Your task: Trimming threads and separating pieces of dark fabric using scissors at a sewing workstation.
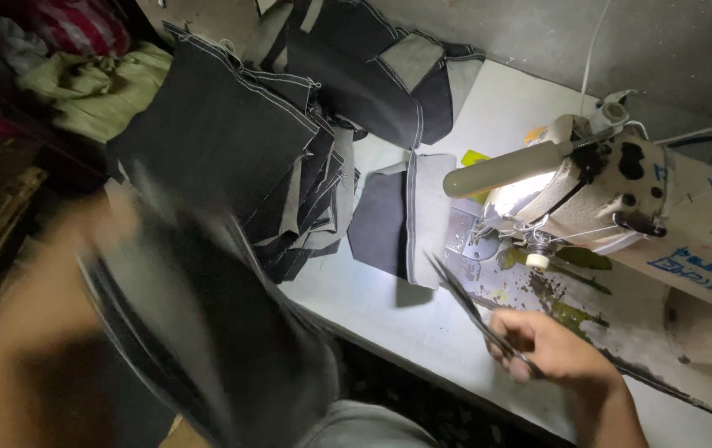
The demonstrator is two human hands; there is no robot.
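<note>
My right hand (548,350) grips a pair of dark scissors (462,300) over the front edge of the white sewing table (389,319), blades pointing up-left toward a dark denim piece (401,217) lying by the needle. My left hand (82,249) is blurred at the lower left and holds a dark denim piece (206,332) lifted above my lap. The sewing machine (621,199) stands at the right, its lamp lighting the needle plate.
A fanned stack of dark denim pieces (240,141) lies at the table's left end, with more dark cloth (372,66) piled at the back. Green and red fabric (99,83) sits in the dark at far left. A grey wall runs behind.
</note>
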